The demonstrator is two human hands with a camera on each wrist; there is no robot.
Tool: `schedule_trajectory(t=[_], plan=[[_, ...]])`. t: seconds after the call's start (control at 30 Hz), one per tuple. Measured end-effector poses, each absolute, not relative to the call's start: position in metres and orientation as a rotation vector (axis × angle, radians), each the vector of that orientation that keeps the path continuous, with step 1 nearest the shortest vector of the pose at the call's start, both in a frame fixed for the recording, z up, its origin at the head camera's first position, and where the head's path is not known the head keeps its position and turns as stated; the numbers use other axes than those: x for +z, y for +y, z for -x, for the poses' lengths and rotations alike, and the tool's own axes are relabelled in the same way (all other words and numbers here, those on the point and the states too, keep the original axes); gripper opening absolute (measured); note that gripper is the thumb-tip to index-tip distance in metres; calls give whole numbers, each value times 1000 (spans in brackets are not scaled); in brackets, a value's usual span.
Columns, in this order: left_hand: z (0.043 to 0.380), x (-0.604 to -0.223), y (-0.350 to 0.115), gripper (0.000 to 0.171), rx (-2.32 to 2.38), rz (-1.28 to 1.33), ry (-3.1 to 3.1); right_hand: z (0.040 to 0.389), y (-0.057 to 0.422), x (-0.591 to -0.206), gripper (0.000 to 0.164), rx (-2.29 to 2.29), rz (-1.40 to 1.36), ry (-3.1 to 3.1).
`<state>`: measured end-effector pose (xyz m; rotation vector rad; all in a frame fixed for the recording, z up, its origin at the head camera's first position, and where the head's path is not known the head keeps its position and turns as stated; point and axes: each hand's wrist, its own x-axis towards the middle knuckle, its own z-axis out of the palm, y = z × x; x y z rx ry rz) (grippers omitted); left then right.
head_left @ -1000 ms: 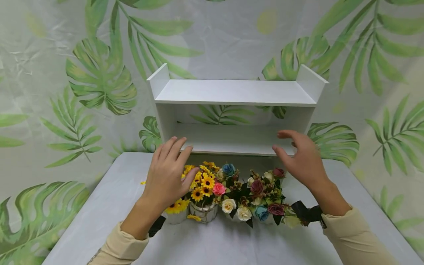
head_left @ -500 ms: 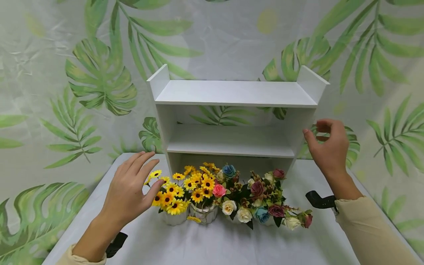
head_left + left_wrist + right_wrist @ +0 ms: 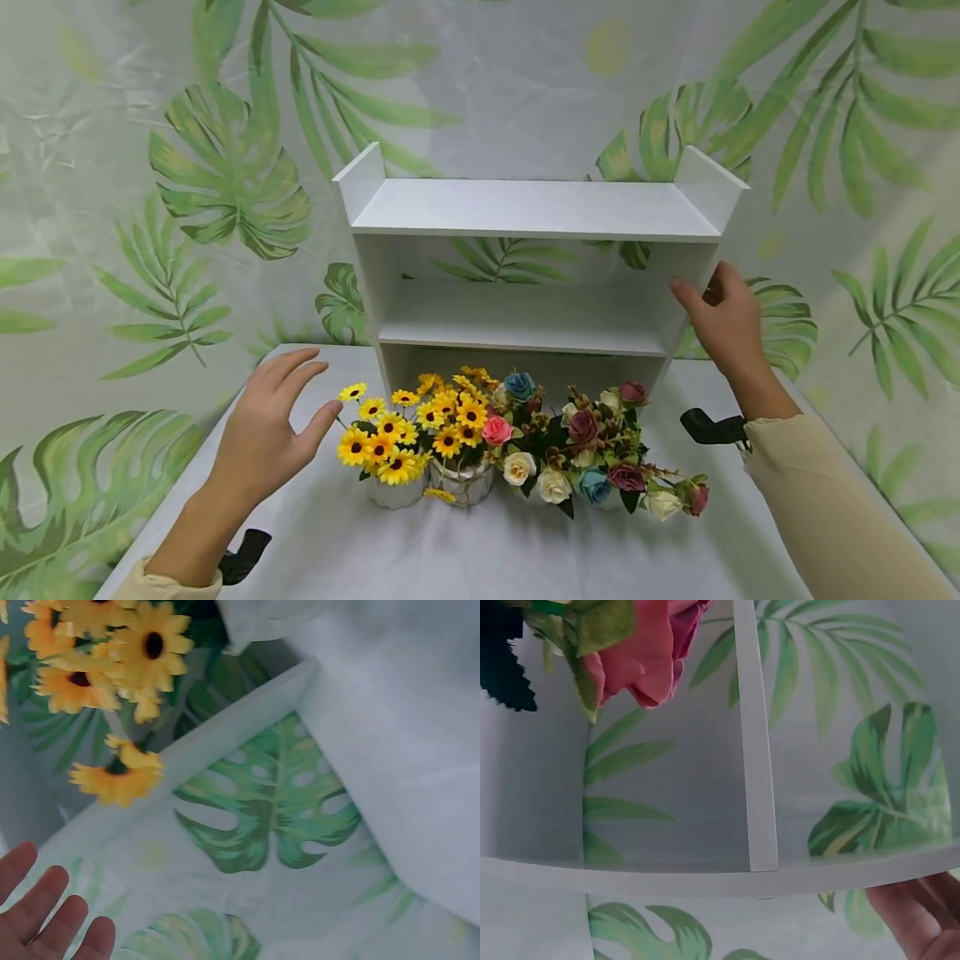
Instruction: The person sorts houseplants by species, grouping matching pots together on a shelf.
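My left hand [image 3: 262, 429] is spread in the air just left of the potted yellow sunflowers [image 3: 382, 442] and holds nothing. Its fingertips also show in the left wrist view, apart from the sunflower blooms [image 3: 154, 645]. My right hand [image 3: 723, 321] is at the right side panel [image 3: 693, 275] of a white shelf unit [image 3: 532, 208], thumb toward the panel's front edge. In the right wrist view my right fingers [image 3: 907, 911] meet the outer side of that panel; a firm grip cannot be made out. Both shelf boards in sight are bare.
A second sunflower pot [image 3: 461, 483] and multicoloured artificial roses [image 3: 585, 429] stand in a row before the shelf unit, hiding its lowest level. A white cloth covers the table [image 3: 487, 558]. Behind hangs a leaf-patterned backdrop [image 3: 232, 167].
My hands moved apart from before the shelf unit. My left hand went left and down past the sunflowers; my right hand went out right, then back in to the side panel.
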<state>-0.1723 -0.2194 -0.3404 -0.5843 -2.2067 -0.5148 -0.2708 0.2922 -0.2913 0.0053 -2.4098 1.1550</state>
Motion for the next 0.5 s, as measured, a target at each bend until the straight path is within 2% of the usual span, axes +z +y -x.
schedule_trajectory(t=[0.27, 0.5], plan=[[176, -365, -237, 39, -704, 383, -2338, 275, 289, -290, 53, 1055, 18, -2377], [175, -382, -239, 31, -827, 233, -2541, 277, 295, -288, 54, 1103, 31, -2412]])
